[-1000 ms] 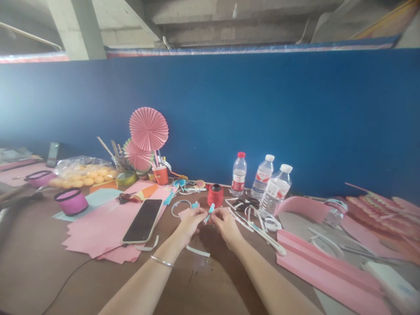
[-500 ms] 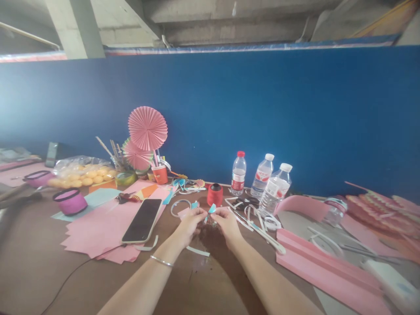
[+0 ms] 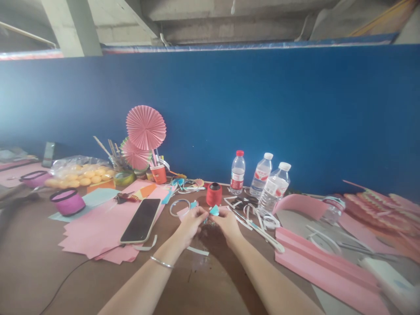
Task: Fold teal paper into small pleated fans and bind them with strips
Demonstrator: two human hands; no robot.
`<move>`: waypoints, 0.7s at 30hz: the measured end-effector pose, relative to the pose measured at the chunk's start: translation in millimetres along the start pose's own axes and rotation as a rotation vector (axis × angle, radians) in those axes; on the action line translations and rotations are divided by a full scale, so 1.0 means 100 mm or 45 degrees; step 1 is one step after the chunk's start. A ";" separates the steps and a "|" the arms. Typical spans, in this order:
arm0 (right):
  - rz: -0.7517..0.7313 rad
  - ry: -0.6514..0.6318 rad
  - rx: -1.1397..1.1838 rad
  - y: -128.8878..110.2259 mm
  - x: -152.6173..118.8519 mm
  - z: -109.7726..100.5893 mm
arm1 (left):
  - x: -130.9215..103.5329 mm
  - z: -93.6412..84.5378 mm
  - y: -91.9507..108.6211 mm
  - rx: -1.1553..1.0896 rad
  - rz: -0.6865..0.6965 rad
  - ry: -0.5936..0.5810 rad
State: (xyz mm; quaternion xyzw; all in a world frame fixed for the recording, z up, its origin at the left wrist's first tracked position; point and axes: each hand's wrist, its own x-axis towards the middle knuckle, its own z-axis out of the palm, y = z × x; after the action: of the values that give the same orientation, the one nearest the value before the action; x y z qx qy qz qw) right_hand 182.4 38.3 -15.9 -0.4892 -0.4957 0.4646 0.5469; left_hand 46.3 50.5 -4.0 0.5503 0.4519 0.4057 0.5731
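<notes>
Both hands meet over the brown table, fingertips close together around a small light-blue folded paper piece (image 3: 214, 211). My right hand (image 3: 229, 224) pinches it between thumb and fingers, and the piece sticks up above the fingertips. My left hand (image 3: 193, 224), with a silver bangle on the wrist, is closed in a pinch at the left side of the same piece. Part of the paper is hidden by the fingers. Just behind the hands stands a red spool-like object (image 3: 214, 195) with a dark top. A roll of tape (image 3: 180, 208) lies left of it.
Left are a phone (image 3: 141, 221), pink paper sheets (image 3: 88, 232), a purple band-like cup (image 3: 68, 202) and pink paper fans (image 3: 146, 127). Several bottles (image 3: 237, 173) stand behind to the right. White strips (image 3: 267, 236) and folded pink paper (image 3: 321, 262) lie right.
The blue paper piece has turned slightly in my fingers and shows more of its pleated face. My hands stay nearly in place; the view has shifted a little.
</notes>
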 end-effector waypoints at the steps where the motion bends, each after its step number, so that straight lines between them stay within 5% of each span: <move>1: 0.006 -0.006 0.006 0.00 -0.01 0.00 | 0.00 0.00 0.01 0.028 0.034 0.008; 10: 0.081 -0.072 0.068 0.01 -0.02 0.03 | -0.04 -0.03 0.18 0.211 0.350 0.023; 21: 0.055 0.000 0.162 -0.08 0.01 -0.01 | 0.03 -0.06 0.05 -0.091 0.060 -0.019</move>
State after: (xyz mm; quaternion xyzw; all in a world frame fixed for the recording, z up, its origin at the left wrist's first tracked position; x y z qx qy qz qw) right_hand 184.2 38.8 -8.2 -0.4640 -0.4545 0.5070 0.5667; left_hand 41.8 55.0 0.5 0.5428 0.4198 0.4309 0.5861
